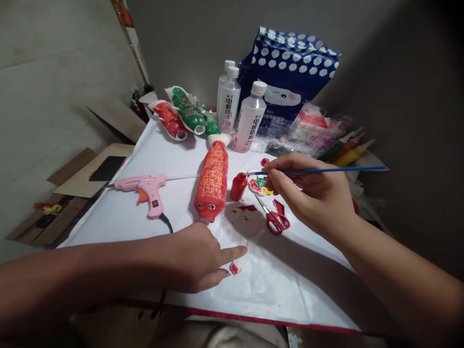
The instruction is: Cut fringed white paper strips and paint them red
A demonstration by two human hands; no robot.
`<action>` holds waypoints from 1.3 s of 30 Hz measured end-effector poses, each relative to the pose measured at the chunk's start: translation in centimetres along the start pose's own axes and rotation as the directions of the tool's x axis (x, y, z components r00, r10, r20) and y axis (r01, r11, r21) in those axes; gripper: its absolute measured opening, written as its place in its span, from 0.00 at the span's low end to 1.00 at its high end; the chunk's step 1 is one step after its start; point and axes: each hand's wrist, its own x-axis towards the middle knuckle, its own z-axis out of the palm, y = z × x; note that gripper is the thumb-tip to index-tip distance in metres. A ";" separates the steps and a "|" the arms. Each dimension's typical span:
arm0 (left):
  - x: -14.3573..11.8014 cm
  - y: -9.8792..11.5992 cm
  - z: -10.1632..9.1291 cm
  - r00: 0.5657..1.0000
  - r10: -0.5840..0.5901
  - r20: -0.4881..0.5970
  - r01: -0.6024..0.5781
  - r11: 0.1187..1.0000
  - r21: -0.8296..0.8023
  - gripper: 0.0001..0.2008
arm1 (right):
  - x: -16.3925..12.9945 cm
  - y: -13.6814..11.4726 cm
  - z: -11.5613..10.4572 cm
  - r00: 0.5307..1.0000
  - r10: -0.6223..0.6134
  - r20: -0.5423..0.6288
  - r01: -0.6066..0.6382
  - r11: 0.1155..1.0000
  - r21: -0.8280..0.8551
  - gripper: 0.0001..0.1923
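My right hand (311,193) holds a thin blue paintbrush (326,169), its tip at the mouth of a small red paint bottle (238,186). My left hand (201,258) rests on the white sheet (282,280), index finger stretched out and pressing on a small white cut-out with red paint (235,267). A red-painted fish made from a bottle (212,180) lies just beyond my left hand. Red paint smears (246,209) mark the sheet between the two hands.
Red scissors (275,217) lie below my right hand. A pink glue gun (148,188) lies at left, its cord running off the near edge. At the back: red and green bottle fish (184,115), three white bottles (250,121), a dotted blue bag (290,72), paint tubes (348,150).
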 end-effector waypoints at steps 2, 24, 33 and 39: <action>0.0 0.1 -0.2 1.000 -0.010 0.026 0.010 1.000 0.009 0.28 | -0.3 -0.3 -0.5 1.000 0.004 -0.016 -0.004 1.000 0.004 0.05; 0.6 0.0 2.5 0.996 0.002 -0.094 -0.005 0.999 -0.032 0.28 | -11.1 1.4 -0.7 0.859 -0.192 0.475 0.089 0.969 0.231 0.13; 0.5 0.0 2.7 0.996 0.011 -0.090 -0.012 1.000 -0.010 0.27 | -11.2 1.5 -0.8 0.854 -0.215 0.475 0.120 0.968 0.223 0.11; 0.7 0.2 3.1 0.996 -0.014 -0.088 0.014 1.000 -0.003 0.28 | -11.1 1.5 -0.7 0.864 -0.237 0.444 0.146 0.962 0.229 0.12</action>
